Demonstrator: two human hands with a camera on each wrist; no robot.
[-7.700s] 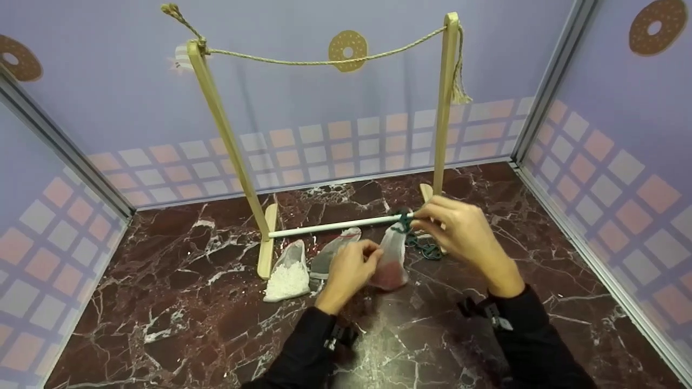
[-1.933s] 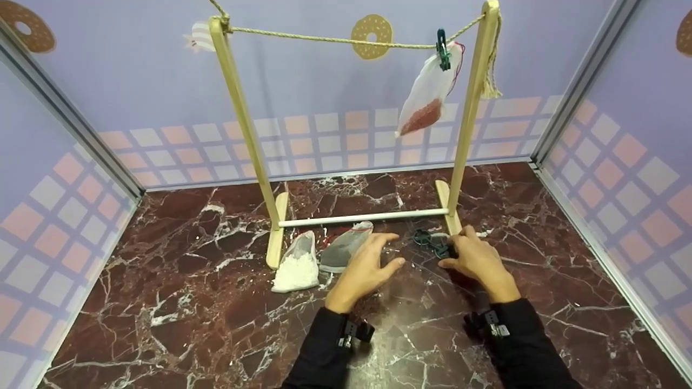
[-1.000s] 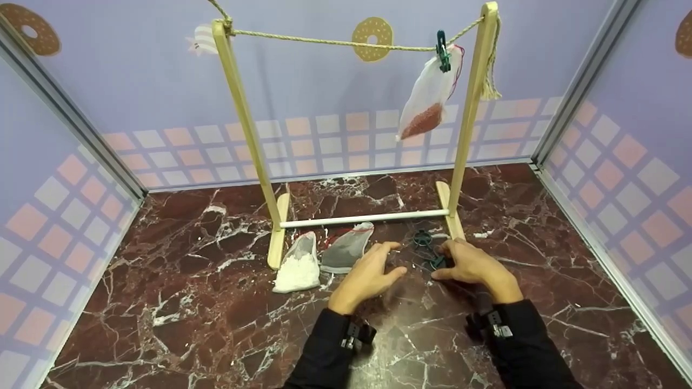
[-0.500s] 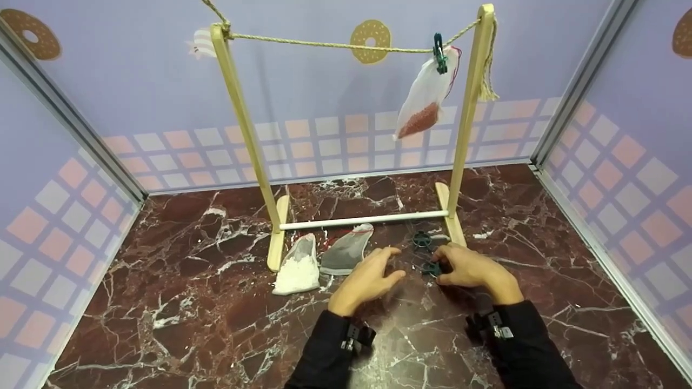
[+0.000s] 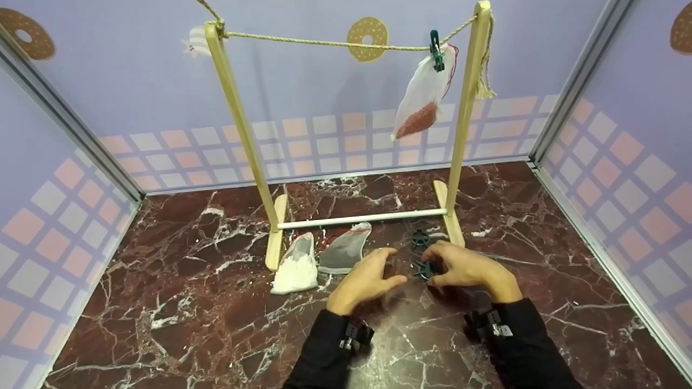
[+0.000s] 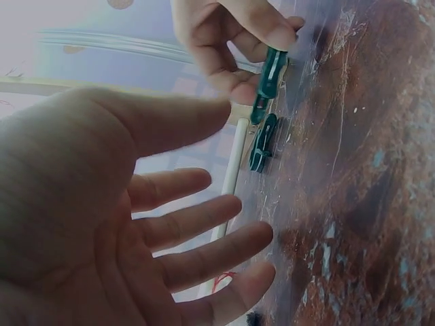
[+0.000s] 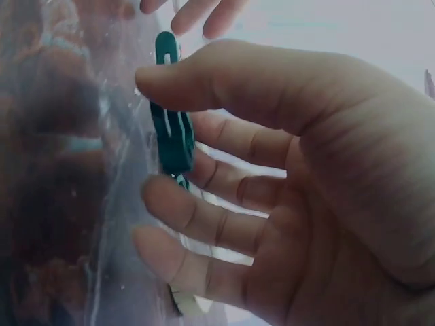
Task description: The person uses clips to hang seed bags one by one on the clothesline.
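A green clothes peg lies low over the table, in the thumb and fingers of my right hand. The right wrist view shows the thumb across that peg. A second green peg rests on the table just behind it. My left hand is open, holding nothing, its thumb and fingers spread near a mesh bag with grey contents. Left of this lies a mesh bag of white bits. From the rope hangs a white mesh bag with red grains, clipped by a green peg.
The rope runs between two wooden posts, left and right, standing on wooden feet. A white rod joins them low down, behind the bags. Patterned panels enclose the marbled table at the back and sides.
The bag with red grains, earlier on the table beside the hands, now hangs pegged on the rope. Lately my right hand has shifted left with one peg, apart from the other. The left hand barely moves.
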